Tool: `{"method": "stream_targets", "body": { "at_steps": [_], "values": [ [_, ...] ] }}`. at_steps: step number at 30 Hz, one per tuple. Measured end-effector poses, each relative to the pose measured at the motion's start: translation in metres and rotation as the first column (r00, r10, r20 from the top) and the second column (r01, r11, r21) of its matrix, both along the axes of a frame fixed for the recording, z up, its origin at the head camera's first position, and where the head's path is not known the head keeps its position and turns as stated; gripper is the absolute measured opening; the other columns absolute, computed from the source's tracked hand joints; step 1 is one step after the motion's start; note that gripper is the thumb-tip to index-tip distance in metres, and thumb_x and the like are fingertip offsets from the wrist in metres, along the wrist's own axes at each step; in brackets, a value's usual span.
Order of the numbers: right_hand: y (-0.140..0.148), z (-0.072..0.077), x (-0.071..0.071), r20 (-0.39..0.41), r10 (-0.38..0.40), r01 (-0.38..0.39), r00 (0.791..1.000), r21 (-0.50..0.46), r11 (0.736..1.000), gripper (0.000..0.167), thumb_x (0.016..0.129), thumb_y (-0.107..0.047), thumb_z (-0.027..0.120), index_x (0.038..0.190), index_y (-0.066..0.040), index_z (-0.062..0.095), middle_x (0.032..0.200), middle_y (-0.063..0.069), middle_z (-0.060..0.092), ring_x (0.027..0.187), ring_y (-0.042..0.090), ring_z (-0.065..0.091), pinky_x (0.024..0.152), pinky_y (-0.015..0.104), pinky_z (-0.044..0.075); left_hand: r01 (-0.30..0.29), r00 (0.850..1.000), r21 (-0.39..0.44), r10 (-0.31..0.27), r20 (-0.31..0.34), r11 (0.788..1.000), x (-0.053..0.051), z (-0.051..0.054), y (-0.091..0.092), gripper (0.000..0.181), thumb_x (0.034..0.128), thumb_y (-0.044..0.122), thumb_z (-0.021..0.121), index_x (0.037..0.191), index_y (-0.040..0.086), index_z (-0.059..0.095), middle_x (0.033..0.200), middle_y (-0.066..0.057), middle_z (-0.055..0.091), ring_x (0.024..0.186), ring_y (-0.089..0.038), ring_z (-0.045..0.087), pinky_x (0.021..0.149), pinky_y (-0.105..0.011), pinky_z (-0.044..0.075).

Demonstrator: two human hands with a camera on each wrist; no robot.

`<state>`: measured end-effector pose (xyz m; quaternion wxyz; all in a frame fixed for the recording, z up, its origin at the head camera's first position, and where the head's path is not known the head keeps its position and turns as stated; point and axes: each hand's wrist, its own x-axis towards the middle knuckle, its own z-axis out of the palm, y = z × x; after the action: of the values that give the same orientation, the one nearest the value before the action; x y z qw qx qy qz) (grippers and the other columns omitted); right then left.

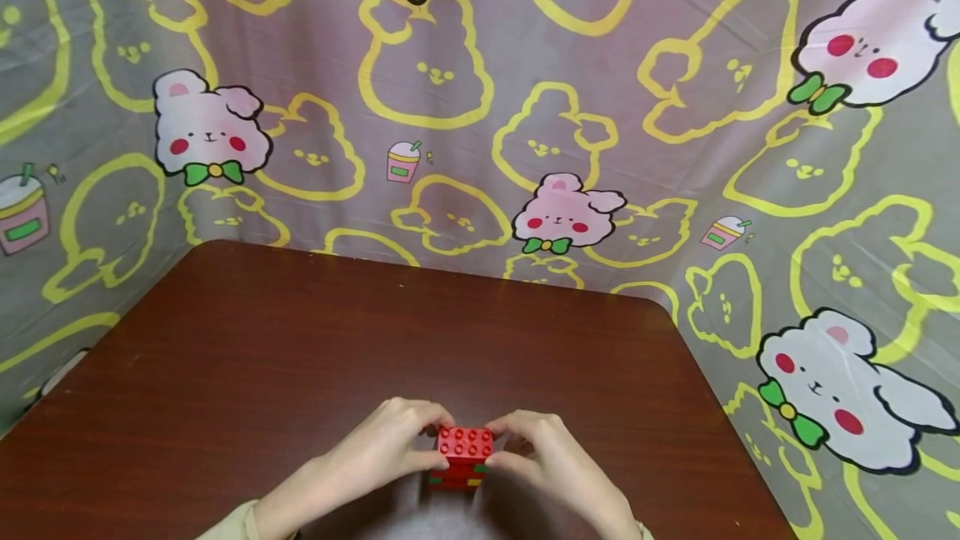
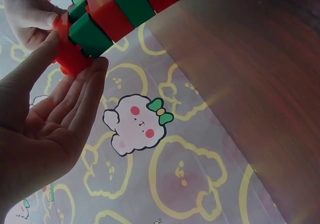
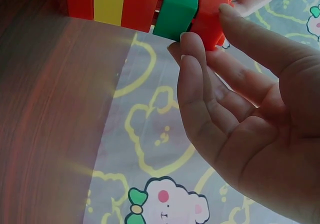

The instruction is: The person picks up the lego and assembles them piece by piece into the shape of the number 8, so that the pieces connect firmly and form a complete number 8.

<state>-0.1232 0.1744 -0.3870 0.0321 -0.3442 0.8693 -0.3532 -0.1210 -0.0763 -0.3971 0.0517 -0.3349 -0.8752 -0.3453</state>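
A tower of toy building blocks stands on the table, topped by a red brick (image 1: 465,442) with two rows of studs. My left hand (image 1: 386,440) pinches the left end of this red brick between thumb and fingers. At its right end, my right hand (image 1: 543,452) grips the same brick. In the left wrist view, green bricks (image 2: 92,36) sit under the top one, then a red layer (image 2: 110,15) and another green brick (image 2: 132,5). From the right wrist, a yellow brick (image 3: 108,3) shows low in the tower. Both hands partly hide the tower's sides.
The dark reddish-brown table (image 1: 360,340) extends beyond the hands to the back and both sides. Behind it and along its sides hangs a grey cloth (image 1: 465,148) printed with cartoon bears and cups.
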Motion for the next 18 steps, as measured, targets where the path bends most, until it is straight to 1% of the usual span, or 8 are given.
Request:
{"method": "stream_targets", "body": {
  "at_steps": [3, 8, 13, 18],
  "values": [
    [0.0002, 0.0000, -0.0004, -0.011, 0.007, -0.007, 1.000, 0.000, 1.000, 0.025, 0.089, -0.024, 0.074, 0.109, -0.010, 0.072, 0.096, -0.002, 0.074, 0.077, -0.005, 0.064, 0.070, 0.018, 0.056, 0.001, 1.000, 0.013, -0.001, 0.015, 1.000, -0.0005, -0.0013, -0.0004, 0.025, 0.0768, 0.020, 0.085, 0.096, 0.010, 0.073, 0.089, 0.004, 0.074, 0.078, 0.001, 0.063, 0.068, -0.018, 0.054],
    [0.0005, 0.0006, -0.0003, -0.004, 0.009, -0.009, 1.000, 0.003, 1.000, 0.024, 0.089, -0.025, 0.073, 0.109, -0.011, 0.072, 0.096, -0.002, 0.074, 0.077, -0.005, 0.064, 0.070, 0.017, 0.055, -0.001, 0.999, 0.031, 0.000, 0.039, 1.000, -0.0004, -0.0036, -0.0006, 0.025, 0.0776, 0.020, 0.084, 0.097, 0.010, 0.073, 0.091, 0.003, 0.075, 0.079, -0.002, 0.065, 0.069, -0.020, 0.055],
    [-0.0002, 0.0008, -0.0004, 0.006, 0.009, -0.009, 1.000, -0.014, 1.000, 0.021, 0.089, -0.024, 0.074, 0.107, -0.013, 0.072, 0.096, -0.002, 0.075, 0.076, -0.004, 0.065, 0.070, 0.018, 0.056, -0.001, 1.000, 0.029, 0.000, 0.025, 1.000, 0.0002, -0.0045, -0.0005, 0.024, 0.0780, 0.019, 0.084, 0.097, 0.011, 0.072, 0.091, 0.004, 0.074, 0.081, -0.005, 0.067, 0.070, -0.019, 0.055],
    [-0.0014, 0.0006, -0.0008, 0.000, 0.022, -0.022, 1.000, -0.029, 0.999, 0.021, 0.089, -0.023, 0.073, 0.106, -0.011, 0.071, 0.095, 0.000, 0.075, 0.076, -0.003, 0.066, 0.070, 0.018, 0.056, -0.001, 1.000, 0.025, 0.001, 0.018, 1.000, 0.0005, -0.0055, -0.0008, 0.024, 0.0777, 0.020, 0.084, 0.097, 0.011, 0.072, 0.091, 0.004, 0.074, 0.082, -0.006, 0.067, 0.070, -0.019, 0.055]
  ]
}}
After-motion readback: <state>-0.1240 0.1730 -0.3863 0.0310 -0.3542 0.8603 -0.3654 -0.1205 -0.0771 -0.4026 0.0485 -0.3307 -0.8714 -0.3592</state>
